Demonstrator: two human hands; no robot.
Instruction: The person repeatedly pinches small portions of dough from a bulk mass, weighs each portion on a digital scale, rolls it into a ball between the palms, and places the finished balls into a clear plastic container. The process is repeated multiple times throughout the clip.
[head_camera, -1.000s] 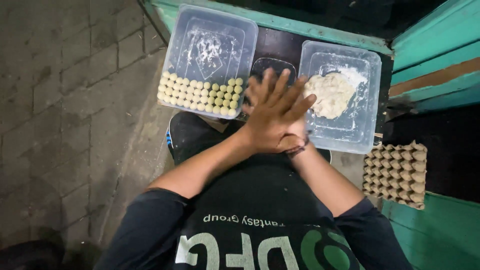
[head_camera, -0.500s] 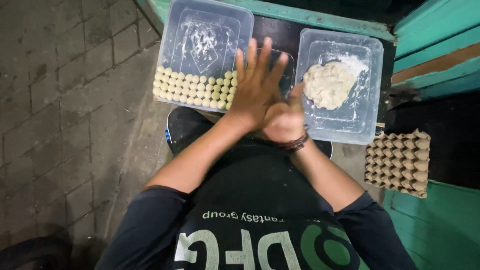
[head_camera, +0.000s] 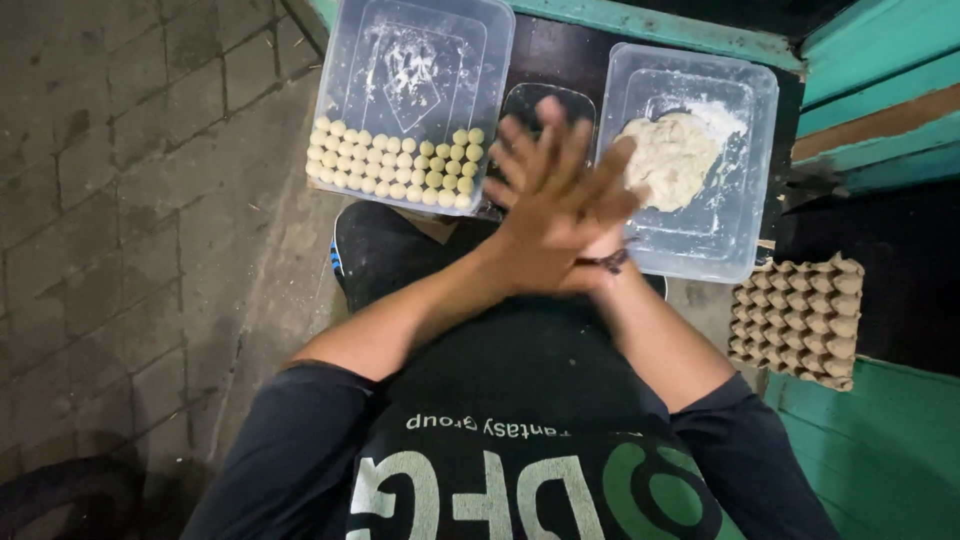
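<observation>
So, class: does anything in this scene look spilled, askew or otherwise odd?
Only white flour smeared over the left container floor behind the rows of dough balls. Nothing else stands out.

The left hand hides most of the right hand, blurred; whatever lies between their palms cannot be seen.

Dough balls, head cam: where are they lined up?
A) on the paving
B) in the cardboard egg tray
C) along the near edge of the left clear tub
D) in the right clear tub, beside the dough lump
C: the dough balls sit in rows along the near edge of the left clear tub; the right clear tub holds only the dough lump.
</observation>
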